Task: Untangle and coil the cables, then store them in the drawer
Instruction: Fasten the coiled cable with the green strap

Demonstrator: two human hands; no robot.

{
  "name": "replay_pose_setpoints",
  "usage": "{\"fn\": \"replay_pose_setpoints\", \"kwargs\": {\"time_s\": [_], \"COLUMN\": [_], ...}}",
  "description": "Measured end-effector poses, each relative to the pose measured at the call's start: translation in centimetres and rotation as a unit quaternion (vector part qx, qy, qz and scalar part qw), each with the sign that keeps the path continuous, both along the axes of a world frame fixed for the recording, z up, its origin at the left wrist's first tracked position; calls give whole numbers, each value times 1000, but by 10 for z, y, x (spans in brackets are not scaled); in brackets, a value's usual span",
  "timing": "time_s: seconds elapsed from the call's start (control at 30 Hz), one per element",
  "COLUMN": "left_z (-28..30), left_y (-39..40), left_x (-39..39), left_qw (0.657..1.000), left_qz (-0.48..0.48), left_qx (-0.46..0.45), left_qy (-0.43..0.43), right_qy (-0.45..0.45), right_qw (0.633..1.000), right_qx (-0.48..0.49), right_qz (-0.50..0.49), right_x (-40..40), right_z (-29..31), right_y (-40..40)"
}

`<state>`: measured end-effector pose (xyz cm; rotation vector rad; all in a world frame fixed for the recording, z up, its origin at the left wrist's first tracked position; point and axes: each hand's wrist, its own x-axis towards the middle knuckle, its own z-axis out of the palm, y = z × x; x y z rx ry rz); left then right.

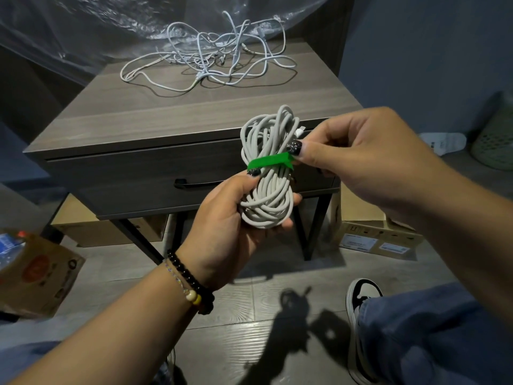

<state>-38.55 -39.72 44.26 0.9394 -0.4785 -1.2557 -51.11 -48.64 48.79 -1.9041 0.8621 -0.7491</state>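
While left hand [224, 215] grips coiled cable [268, 173], right hand [358, 154] pinches green tie [270, 161] (fingertips hidden).

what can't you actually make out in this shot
Head view, the only one:
- Drawer: shut, so its inside is hidden.
- Coiled cable: its back and plugs are covered by the left hand and right hand.
- Green strap: whether it is fastened; fingers cover its end.
- Tangled cables: how many, too small and overlapping.
- Box labels: too small to read.
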Motion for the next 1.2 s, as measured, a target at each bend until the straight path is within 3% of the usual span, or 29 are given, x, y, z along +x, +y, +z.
{"fn": "replay_pose_setpoints", "kwargs": {"time_s": [0.67, 0.87, 1.0, 1.2], "left_z": [-10, -16, -26, -23], "left_y": [15, 27, 30, 32], "left_x": [15, 35, 38, 47], "left_qw": [996, 988, 993, 999], "left_qz": [-77, -150, -101, -21], "left_qx": [-6, -34, -7, -26], "left_qy": [45, -21, -60, -32], "right_qy": [-28, -30, -36, -46], "right_qw": [997, 999, 998, 993], "right_qx": [68, 34, -1, -46], "right_qz": [-12, 16, 49, 96], "right_x": [2, 3, 11, 16], "right_z": [-17, -28, -38, -32], "right_y": [-2, 8, 21, 25]}}
